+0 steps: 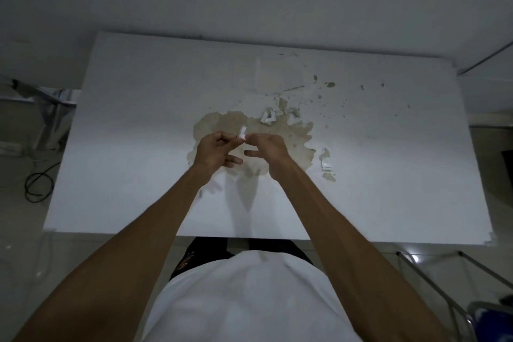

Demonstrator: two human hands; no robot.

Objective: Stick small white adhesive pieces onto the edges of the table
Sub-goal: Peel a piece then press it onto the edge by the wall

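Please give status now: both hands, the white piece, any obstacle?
Left hand and right hand pinch one small white adhesive piece together above white stained table. Piece not yet stuck. Nothing in the way.

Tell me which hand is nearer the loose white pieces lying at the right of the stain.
Right. The right hand is just left of those loose white pieces; the left hand is farther left, beyond it. Both pinch a small white piece.

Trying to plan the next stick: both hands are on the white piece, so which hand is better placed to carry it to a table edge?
Probably the left hand: its fingertips seem to hold more of the white piece, while the right hand only pinches its end, likely peeling.
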